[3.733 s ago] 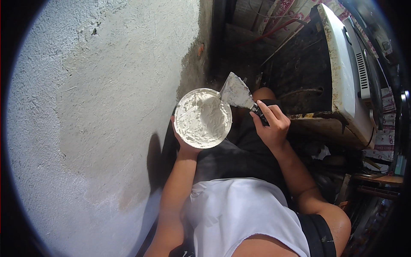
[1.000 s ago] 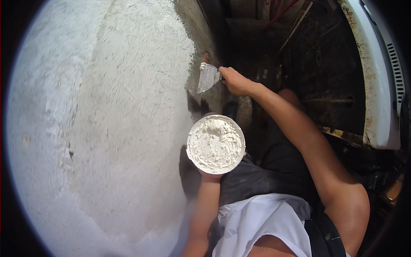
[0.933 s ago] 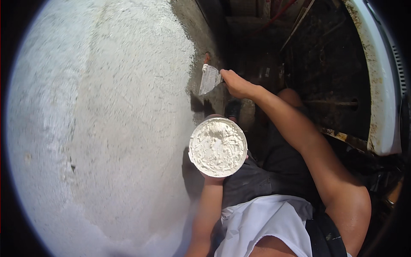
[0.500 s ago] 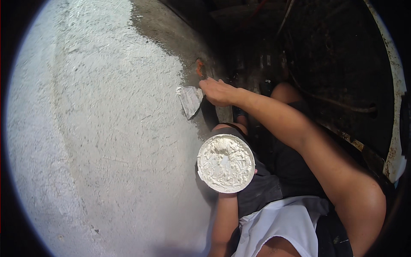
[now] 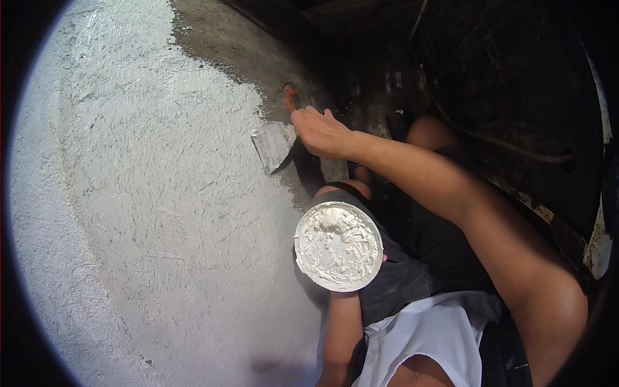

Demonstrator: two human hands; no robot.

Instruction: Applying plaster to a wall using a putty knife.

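Observation:
My right hand point(image 5: 321, 132) is closed around the handle of a putty knife, and the grip hides that handle. The wide metal blade point(image 5: 273, 147), smeared with white, lies against the wall point(image 5: 161, 193) at the edge of its white coating. Below it, a round white tub point(image 5: 351, 287) of thick white putty point(image 5: 332, 261) faces up in front of my body. My left hand point(image 5: 385, 258) supports the tub from underneath; little more than a fingertip shows past the rim, and the wrist appears under it.
Bare grey concrete point(image 5: 222, 39) borders the white coating toward the top. A ragged orange patch point(image 5: 289, 97) marks the wall just beyond my right hand. To the right are a dark recess, a thin hose or cable point(image 5: 516, 151) and a worn pale edge point(image 5: 598, 248).
The putty knife and my right hand appear slightly farther left and up, but the wall's orange patch has shifted similarly. The tub has hardly moved in the picture.

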